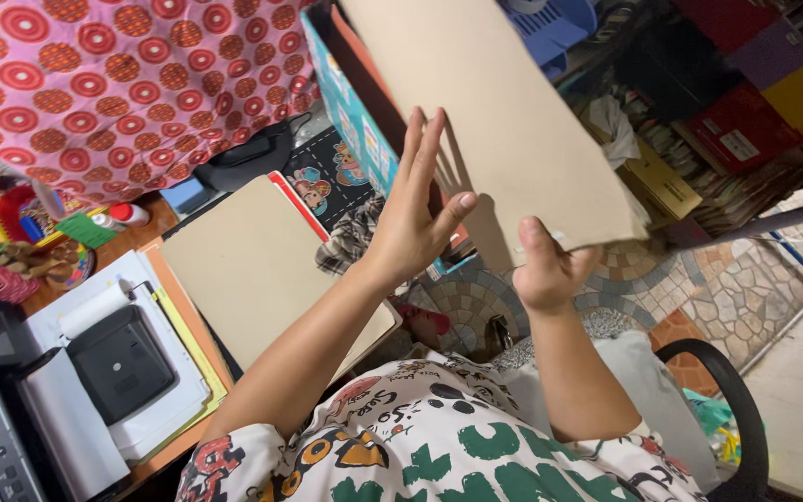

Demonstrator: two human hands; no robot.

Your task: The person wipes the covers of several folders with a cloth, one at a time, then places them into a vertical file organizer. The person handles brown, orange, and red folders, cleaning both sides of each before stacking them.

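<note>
A large tan cardboard sheet (504,121) is held up in the air, far and right of centre, tilted across the view. The right hand (546,270) pinches its lower edge, thumb on the near face and fingers curled behind. The left hand (415,209) lies flat and spread against the sheet's near face, fingers straight, steadying rather than gripping.

The step in hand looks like lifting or turning the sheet clear of the desk; the next move likely calls for a firm pinch on the edge while the flat palm guides the tilt, since a sheet this broad can swing or buckle.

Behind the sheet stands a teal patterned box (350,112), open at the top; its contents cannot be seen. On the wooden desk (132,244) to the left lies a second tan sheet (257,265), beside a white and black printer (113,372). A blue plastic basket (550,28) sits far back, contents hidden
</note>
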